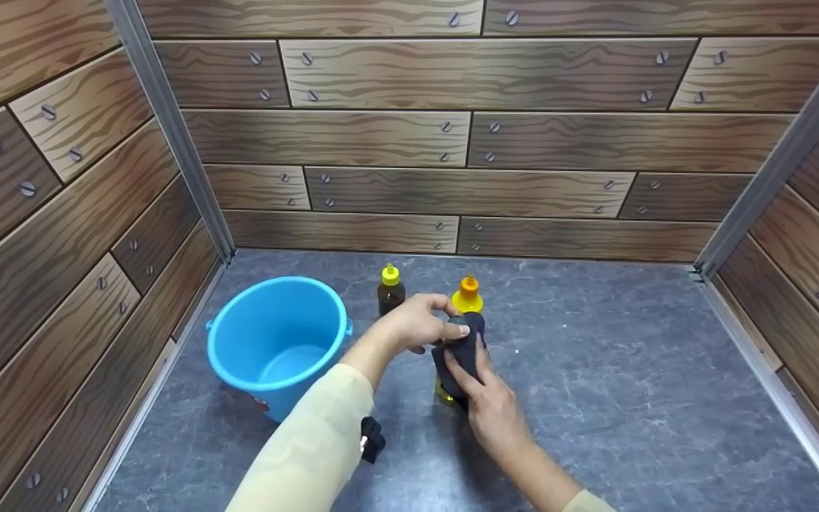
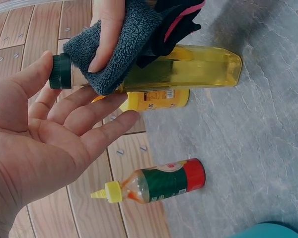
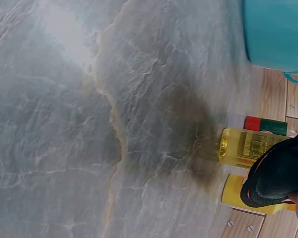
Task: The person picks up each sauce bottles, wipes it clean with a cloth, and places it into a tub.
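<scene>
A clear bottle of yellow oil [image 2: 203, 67] stands upright at the middle of the floor. My left hand [image 1: 420, 323] has thumb and forefinger at its dark green cap [image 2: 60, 72], pinching it, while the other fingers are loosely stretched. Below the cap, my right hand [image 1: 498, 416] grips a dark grey cloth [image 2: 114, 54] laid round the bottle's neck and upper body. Its thumb presses the cloth in the left wrist view. In the head view, the cloth and hands hide most of the bottle.
Behind the oil stands a yellow bottle [image 1: 468, 302] with an orange top. A sauce bottle [image 2: 164, 183] with a yellow nozzle cap is to its left. A blue bucket [image 1: 278, 370] stands further left. Wood-patterned walls [image 1: 381, 139] enclose the grey marbled floor [image 1: 630, 398].
</scene>
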Action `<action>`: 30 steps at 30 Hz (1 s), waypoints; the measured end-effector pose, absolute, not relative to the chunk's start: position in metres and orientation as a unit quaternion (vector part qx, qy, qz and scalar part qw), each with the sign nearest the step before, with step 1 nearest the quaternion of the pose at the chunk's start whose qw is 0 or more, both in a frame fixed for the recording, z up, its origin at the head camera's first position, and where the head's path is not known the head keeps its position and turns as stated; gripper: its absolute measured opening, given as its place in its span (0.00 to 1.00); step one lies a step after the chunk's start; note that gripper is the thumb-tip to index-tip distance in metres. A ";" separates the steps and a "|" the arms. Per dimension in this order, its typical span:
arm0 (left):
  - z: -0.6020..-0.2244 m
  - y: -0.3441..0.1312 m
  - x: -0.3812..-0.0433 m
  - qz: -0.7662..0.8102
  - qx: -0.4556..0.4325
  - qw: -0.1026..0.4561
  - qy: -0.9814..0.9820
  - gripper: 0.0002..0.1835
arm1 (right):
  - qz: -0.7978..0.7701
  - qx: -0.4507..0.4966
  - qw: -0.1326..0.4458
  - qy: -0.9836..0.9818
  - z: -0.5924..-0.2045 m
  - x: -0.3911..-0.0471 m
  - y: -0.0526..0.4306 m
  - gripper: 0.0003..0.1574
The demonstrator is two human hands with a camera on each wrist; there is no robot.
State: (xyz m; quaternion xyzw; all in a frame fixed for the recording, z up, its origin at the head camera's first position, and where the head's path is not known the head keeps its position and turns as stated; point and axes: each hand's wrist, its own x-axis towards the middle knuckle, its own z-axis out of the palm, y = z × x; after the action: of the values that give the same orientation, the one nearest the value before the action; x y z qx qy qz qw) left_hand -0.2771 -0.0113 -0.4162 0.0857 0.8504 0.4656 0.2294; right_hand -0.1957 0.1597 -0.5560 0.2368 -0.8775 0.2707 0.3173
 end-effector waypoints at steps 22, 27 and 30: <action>-0.417 -0.010 -0.277 0.468 0.084 0.228 0.850 0.10 | 0.261 0.248 0.369 -0.857 -0.590 -0.197 0.158 0.56; -0.417 -0.010 -0.278 0.467 0.080 0.229 0.851 0.09 | 0.263 0.250 0.360 -0.860 -0.595 -0.197 0.160 0.53; -0.417 -0.010 -0.278 0.463 0.080 0.228 0.853 0.10 | 0.264 0.252 0.361 -0.858 -0.596 -0.198 0.159 0.52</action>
State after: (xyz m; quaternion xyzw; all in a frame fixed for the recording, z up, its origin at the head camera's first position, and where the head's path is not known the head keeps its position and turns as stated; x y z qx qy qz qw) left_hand -0.2785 -0.0104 -0.4167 0.0797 0.8528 0.4631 0.2279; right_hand -0.1976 0.1595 -0.5956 0.2519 -0.8581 0.2641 0.3612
